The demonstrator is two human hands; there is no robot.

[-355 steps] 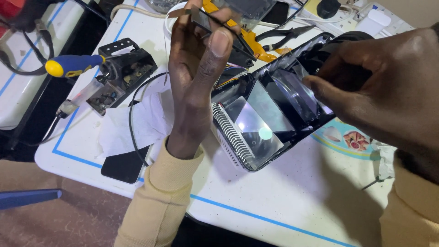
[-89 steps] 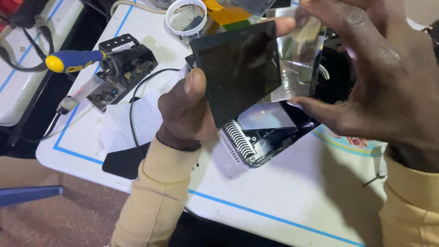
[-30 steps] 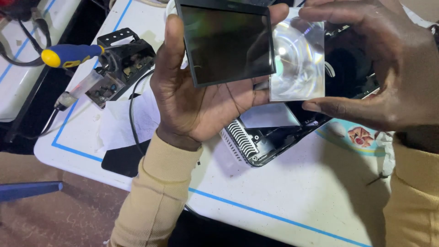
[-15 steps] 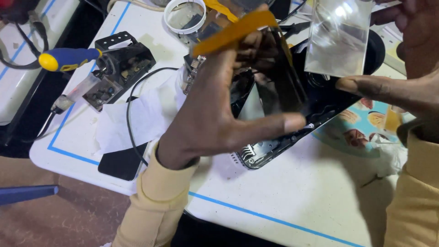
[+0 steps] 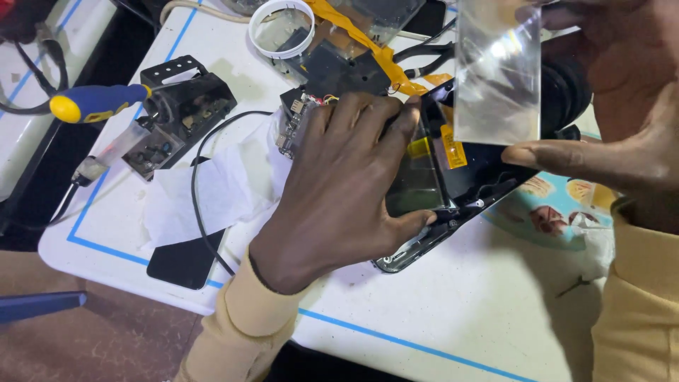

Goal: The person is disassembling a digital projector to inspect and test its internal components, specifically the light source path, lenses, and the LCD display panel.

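Note:
My left hand (image 5: 339,191) lies over an open black device housing (image 5: 474,180) on the white table, fingers and thumb gripping a dark glass panel (image 5: 414,187) set at an angle inside it. An orange ribbon cable (image 5: 353,28) runs from the housing toward the back. My right hand (image 5: 622,127) holds a clear rectangular lens sheet (image 5: 497,71) upright above the housing, pinched by its right edge. A small circuit board (image 5: 293,117) shows just left of my left fingers.
A blue-and-yellow soldering iron (image 5: 99,102) rests on a black stand (image 5: 187,99) at the left. White tissue (image 5: 212,198), a black cable (image 5: 198,212) and a flat black slab (image 5: 185,258) lie near the table's (image 5: 460,311) front-left edge. A white ring (image 5: 281,25) and pliers (image 5: 424,56) sit behind.
My left hand has brought the dark panel down from in front of me into the housing. My right hand has separated the clear sheet and raised it to the right.

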